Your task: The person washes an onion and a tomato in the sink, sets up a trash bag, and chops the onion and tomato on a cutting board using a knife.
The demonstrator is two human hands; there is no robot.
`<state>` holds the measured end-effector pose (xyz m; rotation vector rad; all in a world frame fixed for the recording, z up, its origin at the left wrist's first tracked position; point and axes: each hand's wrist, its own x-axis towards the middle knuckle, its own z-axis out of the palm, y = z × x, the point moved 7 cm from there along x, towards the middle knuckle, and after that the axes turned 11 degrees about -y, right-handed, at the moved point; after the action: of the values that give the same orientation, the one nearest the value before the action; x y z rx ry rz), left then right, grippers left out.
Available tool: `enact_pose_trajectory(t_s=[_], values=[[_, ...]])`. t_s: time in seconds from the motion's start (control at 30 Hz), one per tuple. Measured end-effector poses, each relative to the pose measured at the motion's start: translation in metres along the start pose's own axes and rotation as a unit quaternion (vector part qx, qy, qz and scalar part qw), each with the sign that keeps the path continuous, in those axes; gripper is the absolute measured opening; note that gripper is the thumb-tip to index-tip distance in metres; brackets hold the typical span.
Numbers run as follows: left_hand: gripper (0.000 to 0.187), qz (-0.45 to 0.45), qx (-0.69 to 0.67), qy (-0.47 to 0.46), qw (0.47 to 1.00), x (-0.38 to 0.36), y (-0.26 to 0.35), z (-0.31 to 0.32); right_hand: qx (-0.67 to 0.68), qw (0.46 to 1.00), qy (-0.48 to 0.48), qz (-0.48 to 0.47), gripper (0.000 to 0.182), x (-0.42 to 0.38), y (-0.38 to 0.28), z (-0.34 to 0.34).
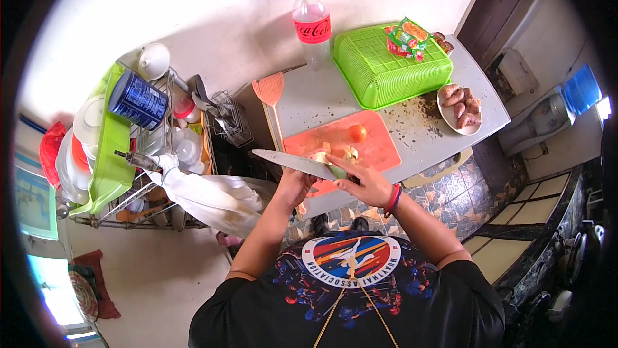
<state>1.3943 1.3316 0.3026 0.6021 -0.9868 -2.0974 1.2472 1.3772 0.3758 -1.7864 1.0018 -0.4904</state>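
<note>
A large kitchen knife (294, 162) is held slantwise above the near part of a pink-orange cutting board (380, 130), its broad blade pointing left. My right hand (368, 184), with red and dark bands at the wrist, is closed at the knife's right end, where a bit of green shows. Just under the blade, my left hand (294, 187) is closed with its fingers curled; the blade hides what they hold, if anything. On the board lie a tomato (356, 133) and pale cut pieces (350, 153) close to my right fingers.
Behind the board are an upturned green basket (393, 68) with packets on top, a Coca-Cola bottle (312, 29) and an orange fly swatter (269, 90). A bowl of reddish roots (460, 110) stands right. A crowded dish rack (145, 155) with a white cloth (206, 197) is left.
</note>
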Motion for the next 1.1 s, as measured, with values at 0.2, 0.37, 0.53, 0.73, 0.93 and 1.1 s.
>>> enact_pose_trajectory(t_s=[0.2,0.37,0.53,0.73,0.93,1.1], values=[[0.033,0.001,0.023,0.034,0.999,0.001,0.0,-0.001,-0.004,0.998,0.055,-0.009,0.05,0.0,0.003,0.0],[0.03,-0.024,-0.006,0.04,0.999,0.0,-0.008,0.001,0.053,0.996,0.075,0.006,0.044,0.002,0.011,0.0],[0.035,-0.034,-0.014,0.015,0.999,0.002,-0.005,0.011,0.279,0.96,0.017,-0.008,0.04,0.005,0.018,0.004],[0.041,-0.071,0.024,-0.028,0.997,-0.003,0.003,0.015,0.301,0.954,0.011,0.004,0.04,0.0,0.017,0.001],[0.047,-0.054,-0.006,-0.11,0.992,-0.002,-0.002,0.007,0.297,0.954,0.02,-0.006,0.04,0.0,0.02,-0.001],[0.052,0.002,-0.043,-0.139,0.989,-0.004,0.007,0.014,0.302,0.952,0.05,0.005,0.041,0.002,0.038,-0.008]])
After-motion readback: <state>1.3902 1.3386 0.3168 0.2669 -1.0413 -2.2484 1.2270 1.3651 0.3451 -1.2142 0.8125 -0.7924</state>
